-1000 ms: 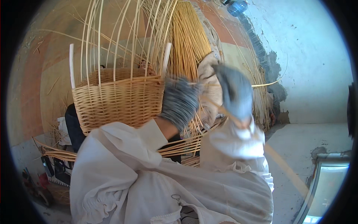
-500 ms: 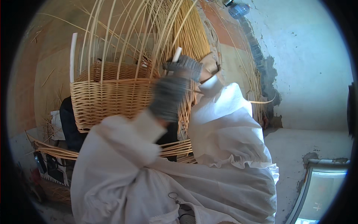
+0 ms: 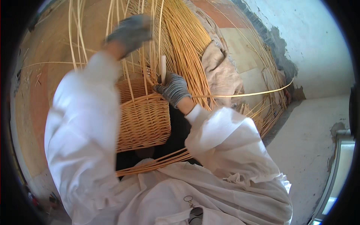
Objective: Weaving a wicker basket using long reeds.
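A half-woven wicker basket [image 3: 144, 122] lies before me, with tall pale stakes [image 3: 127, 80] rising from its rim. At its right corner stands a thick whitish post [image 3: 163, 67]. My gloved right hand [image 3: 173, 89] is closed around that corner at the base of the post. From beside this hand a long wicker strand [image 3: 243, 95] runs out to the right. My gloved left hand [image 3: 131, 34] is raised among the upper stakes, beyond the basket. Motion smears its fingers, so its grip cannot be made out. My left sleeve hides the basket's left part.
A large bundle of wicker rods [image 3: 187, 45] lies beyond the basket to the right, beside a crumpled brown cloth [image 3: 221, 73]. Loose rods [image 3: 272, 112] lie along the wall [image 3: 315, 123]. Several rods [image 3: 157, 162] cross in front of my lap.
My left hand has moved from beside my right hand up and left among the stakes. The right hand remains at the basket corner. The view has shifted, and the basket appears turned.
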Demonstrator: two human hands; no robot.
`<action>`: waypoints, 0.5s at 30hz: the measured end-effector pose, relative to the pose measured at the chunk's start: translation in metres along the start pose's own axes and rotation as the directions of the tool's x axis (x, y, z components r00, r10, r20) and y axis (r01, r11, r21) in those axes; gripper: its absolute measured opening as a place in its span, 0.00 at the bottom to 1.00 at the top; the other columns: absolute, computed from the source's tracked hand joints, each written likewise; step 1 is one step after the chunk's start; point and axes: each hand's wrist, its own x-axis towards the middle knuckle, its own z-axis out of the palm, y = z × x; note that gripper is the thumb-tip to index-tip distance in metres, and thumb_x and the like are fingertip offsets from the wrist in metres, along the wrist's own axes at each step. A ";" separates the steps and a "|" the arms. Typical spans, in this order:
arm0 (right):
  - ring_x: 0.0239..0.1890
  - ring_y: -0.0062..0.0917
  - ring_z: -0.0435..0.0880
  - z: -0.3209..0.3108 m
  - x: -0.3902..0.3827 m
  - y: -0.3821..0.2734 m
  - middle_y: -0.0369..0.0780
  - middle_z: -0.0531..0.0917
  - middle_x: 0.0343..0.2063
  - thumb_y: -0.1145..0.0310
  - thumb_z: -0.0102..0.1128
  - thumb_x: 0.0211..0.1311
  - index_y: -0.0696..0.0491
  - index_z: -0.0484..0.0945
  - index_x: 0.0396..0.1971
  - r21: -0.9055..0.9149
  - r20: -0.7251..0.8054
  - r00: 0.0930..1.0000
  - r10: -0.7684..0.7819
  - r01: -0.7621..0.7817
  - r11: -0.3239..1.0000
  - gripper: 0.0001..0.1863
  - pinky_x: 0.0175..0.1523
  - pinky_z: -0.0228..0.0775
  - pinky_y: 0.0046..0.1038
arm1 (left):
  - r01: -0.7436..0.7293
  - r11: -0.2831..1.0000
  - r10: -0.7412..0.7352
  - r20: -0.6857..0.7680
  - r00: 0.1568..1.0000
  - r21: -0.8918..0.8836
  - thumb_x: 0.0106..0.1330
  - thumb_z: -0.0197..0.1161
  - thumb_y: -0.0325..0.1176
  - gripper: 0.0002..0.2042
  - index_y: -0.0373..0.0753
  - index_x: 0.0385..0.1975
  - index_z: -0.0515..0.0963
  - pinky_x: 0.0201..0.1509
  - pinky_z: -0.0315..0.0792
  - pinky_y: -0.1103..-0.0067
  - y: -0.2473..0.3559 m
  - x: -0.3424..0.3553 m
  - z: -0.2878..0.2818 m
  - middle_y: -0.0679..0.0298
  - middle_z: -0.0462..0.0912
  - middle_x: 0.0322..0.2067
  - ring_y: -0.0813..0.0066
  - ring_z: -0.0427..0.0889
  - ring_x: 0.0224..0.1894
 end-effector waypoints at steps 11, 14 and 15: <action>0.41 0.41 0.81 -0.015 0.010 0.024 0.48 0.82 0.35 0.54 0.60 0.54 0.52 0.77 0.44 -0.068 0.107 0.993 0.044 -0.037 0.997 0.21 0.44 0.73 0.36 | -0.106 0.648 -0.001 -0.140 0.990 -0.754 0.67 0.55 0.36 0.16 0.35 0.50 0.72 0.50 0.73 0.73 0.034 -0.089 0.008 0.55 0.80 0.44 0.65 0.80 0.47; 0.39 0.40 0.82 -0.037 0.003 0.014 0.48 0.83 0.34 0.56 0.61 0.55 0.55 0.76 0.45 -0.071 0.201 0.757 -0.621 0.644 0.762 0.22 0.44 0.74 0.34 | 0.082 0.721 0.189 0.310 0.932 -0.688 0.66 0.57 0.34 0.14 0.34 0.47 0.75 0.49 0.74 0.72 0.049 -0.246 0.036 0.54 0.80 0.43 0.62 0.80 0.46; 0.37 0.39 0.83 -0.039 -0.009 0.012 0.48 0.83 0.33 0.62 0.62 0.55 0.57 0.77 0.45 -0.202 0.245 0.213 -0.946 0.965 0.165 0.19 0.43 0.76 0.32 | 0.236 0.622 0.131 0.396 0.909 -0.746 0.65 0.57 0.36 0.14 0.35 0.45 0.76 0.49 0.73 0.71 0.057 -0.291 0.056 0.54 0.81 0.41 0.60 0.80 0.45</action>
